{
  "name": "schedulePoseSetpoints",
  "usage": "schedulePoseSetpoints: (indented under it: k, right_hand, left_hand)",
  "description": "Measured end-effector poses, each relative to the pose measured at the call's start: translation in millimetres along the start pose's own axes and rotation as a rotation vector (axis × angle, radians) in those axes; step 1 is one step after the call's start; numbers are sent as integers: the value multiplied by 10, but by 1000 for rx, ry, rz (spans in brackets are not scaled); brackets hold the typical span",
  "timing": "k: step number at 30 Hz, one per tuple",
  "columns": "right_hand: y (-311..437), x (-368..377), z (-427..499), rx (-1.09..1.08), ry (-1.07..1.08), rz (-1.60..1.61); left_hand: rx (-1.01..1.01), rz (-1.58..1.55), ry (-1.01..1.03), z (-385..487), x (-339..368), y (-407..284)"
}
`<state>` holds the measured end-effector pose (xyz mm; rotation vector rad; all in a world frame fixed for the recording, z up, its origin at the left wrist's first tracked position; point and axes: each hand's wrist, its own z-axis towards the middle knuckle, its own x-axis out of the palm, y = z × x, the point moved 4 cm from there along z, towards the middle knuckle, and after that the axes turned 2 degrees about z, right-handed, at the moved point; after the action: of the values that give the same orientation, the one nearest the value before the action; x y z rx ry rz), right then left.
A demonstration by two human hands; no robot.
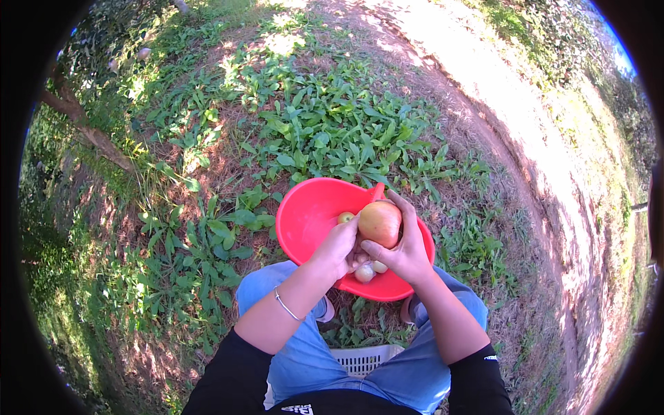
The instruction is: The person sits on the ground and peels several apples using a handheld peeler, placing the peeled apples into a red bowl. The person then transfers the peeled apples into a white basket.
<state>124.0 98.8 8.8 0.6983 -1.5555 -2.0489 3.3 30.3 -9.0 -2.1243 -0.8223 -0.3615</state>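
A large yellow-and-red apple [380, 224] is held between both hands above a red plastic bucket [306, 218]. My right hand [407, 246] wraps its right side, with the thumb across the lower front. My left hand [340, 244] bears on the apple's left side, its fingers partly hidden beneath. Inside the bucket a small greenish apple [346, 217] shows behind my left hand. Below the hands lie a pale apple [364, 273], which seems wrapped in clear film, and another pale fruit [379, 266]. The bucket's handle [379, 191] rises at its far rim.
The bucket sits between my knees, in jeans [306, 342]. Under me is a white slotted plastic crate [365, 359]. Leafy green weeds [342, 129] cover the ground ahead. A tree trunk [93, 132] leans at the left, and a sunlit dirt track [498, 98] curves along the right.
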Motion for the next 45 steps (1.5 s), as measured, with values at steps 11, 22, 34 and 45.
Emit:
schedulePoseSetpoints:
  k: [11,22,34,45]
  right_hand:
    - [108,21,-87,-331,29,-229]
    - [-78,73,-188,-58,-229,72]
    - [218,-143,-159,-439,-150,-160]
    - [-618,347,-200,820,-43,1414]
  left_hand:
    - [281,229,262,99,-22,-43]
    - [8,-175,26,46,268,163]
    - [-75,-281,514,265,-73,370]
    - [1276,1431,-91,-239,536,-91]
